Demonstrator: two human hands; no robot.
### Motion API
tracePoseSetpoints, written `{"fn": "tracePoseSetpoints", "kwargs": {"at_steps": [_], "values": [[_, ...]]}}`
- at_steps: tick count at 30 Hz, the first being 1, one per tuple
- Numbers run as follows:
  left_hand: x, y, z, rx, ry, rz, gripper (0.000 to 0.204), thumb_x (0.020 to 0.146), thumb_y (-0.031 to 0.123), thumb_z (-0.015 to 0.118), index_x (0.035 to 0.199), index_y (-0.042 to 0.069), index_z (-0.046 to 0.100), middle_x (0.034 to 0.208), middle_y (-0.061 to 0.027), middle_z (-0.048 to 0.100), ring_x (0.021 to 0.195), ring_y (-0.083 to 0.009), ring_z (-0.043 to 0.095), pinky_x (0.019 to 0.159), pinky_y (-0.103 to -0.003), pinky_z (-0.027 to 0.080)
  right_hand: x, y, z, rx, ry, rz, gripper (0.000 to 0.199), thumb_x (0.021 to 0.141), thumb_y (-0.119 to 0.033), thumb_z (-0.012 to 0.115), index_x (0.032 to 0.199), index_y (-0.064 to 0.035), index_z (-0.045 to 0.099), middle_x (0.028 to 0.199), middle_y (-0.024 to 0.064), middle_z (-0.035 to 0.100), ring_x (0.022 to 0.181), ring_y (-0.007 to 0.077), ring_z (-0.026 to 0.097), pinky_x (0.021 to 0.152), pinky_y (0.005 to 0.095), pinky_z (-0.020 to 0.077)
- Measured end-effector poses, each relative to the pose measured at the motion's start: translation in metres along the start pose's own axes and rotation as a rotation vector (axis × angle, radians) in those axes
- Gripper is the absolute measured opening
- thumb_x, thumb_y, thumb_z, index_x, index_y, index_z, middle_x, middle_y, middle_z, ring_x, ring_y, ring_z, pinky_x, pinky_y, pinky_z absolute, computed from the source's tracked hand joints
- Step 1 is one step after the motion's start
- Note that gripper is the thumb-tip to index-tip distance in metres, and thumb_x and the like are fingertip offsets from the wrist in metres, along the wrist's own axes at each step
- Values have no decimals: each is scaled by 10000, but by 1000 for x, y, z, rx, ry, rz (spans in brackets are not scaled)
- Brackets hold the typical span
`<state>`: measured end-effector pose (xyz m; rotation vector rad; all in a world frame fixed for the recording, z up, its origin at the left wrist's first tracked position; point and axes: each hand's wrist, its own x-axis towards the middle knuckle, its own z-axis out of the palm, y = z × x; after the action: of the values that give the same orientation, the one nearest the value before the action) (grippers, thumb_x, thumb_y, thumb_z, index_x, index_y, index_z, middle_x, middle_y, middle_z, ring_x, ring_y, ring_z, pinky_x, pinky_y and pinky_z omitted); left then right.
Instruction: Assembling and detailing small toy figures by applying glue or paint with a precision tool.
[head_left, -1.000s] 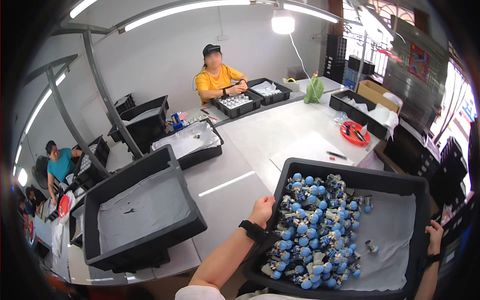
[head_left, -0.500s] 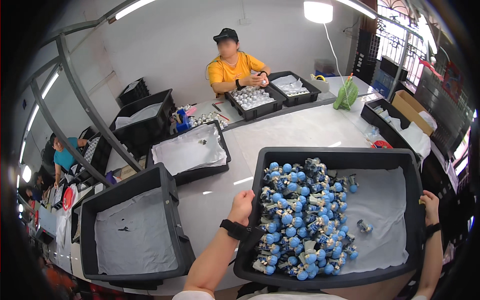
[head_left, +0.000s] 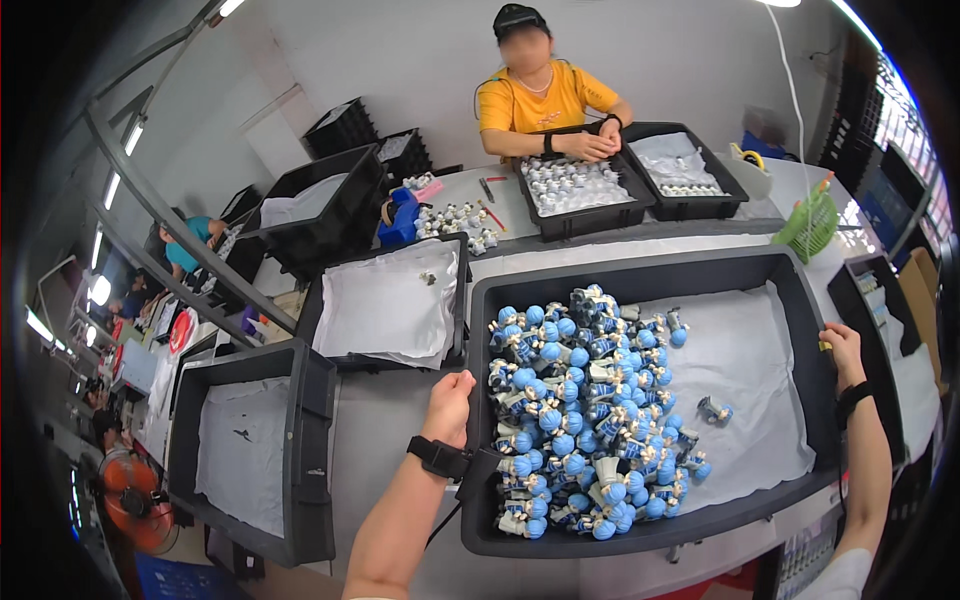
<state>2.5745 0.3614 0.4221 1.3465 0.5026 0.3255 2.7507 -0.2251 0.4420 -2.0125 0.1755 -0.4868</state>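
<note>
A large black bin [head_left: 640,275] lined with white paper lies in front of me. A heap of several small blue-and-white figurines [head_left: 575,410] fills its left half, and one figurine [head_left: 715,410] lies alone on the paper. My left hand [head_left: 450,400] grips the bin's left rim; a black strap wraps that wrist. My right hand [head_left: 843,350] grips the bin's right rim.
Two more black bins lined with white paper stand to the left, one near [head_left: 255,450] and one farther back [head_left: 390,300]. Across the table a person in a yellow shirt [head_left: 540,100] works at two black trays [head_left: 590,190]. A green basket [head_left: 810,225] stands at right.
The bin of figurines, held in both hands, has come closer and more central in view. My view has swung left and down toward it.
</note>
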Motion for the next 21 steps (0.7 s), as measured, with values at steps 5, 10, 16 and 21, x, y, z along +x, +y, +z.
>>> {"fn": "tracePoseSetpoints", "kwargs": {"at_steps": [5, 10, 16, 21], "values": [[73, 8, 25, -53, 25, -16, 173, 902, 239, 443, 807, 101, 489, 656, 30, 479, 565, -70, 441, 507, -224, 359, 90, -64, 30, -129, -15, -128, 432, 637, -148, 610, 1011, 66, 584, 918, 128, 619, 848, 183, 575, 774, 258, 418], [128, 20, -26, 58, -62, -87, 171, 908, 250, 417, 837, 106, 477, 715, -9, 538, 596, -123, 505, 539, -268, 408, 43, -69, 95, -163, 33, -36, 418, 637, -162, 609, 985, 68, 595, 891, 126, 622, 829, 181, 576, 756, 255, 421], [172, 21, -19, 76, -188, -181, 188, 914, 282, 395, 861, 123, 479, 749, -22, 564, 667, -163, 543, 574, -315, 423, 36, -91, 97, -186, 80, -46, 386, 645, -155, 611, 944, 90, 599, 796, 125, 619, 721, 177, 580, 653, 258, 439], [207, -10, -48, 71, -264, -244, 220, 880, 360, 442, 842, 148, 487, 811, -58, 598, 669, -210, 557, 550, -319, 419, 19, -102, 111, -333, 191, -63, 417, 609, -228, 633, 930, 39, 620, 869, 189, 626, 839, 248, 599, 783, 303, 440]]}}
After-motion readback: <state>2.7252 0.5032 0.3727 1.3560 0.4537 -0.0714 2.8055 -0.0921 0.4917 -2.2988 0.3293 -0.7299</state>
